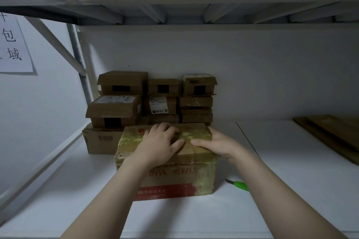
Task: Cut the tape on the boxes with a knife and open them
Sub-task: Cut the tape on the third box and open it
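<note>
Left hand point(161, 141) is lying spread and palm-down on the lid of the taped box point(174, 178) at the centre of the frame, pressing rather than gripping, while the right hand point(215, 142) is resting on the lid's right side, thumb stretched flat across the top and fingers seemingly wrapping over the right edge, though they are partly hidden there. Neither hand is holding the knife point(238, 184). It is lying on the white shelf point(291, 190) toward the lower right of the frame, just beside the box's near right corner and below the right hand, so the right hand is sitting nearer to it. Its long axis is running diagonally, the bare blade pointing up-left toward the box and the green handle disappearing under the right forearm. The box is showing brown card wrapped in yellowish, wrinkled tape point(130, 138) over its top and corners, with a red band along the front. Behind it, smaller boxes point(163, 101) are standing stacked against the wall.
</note>
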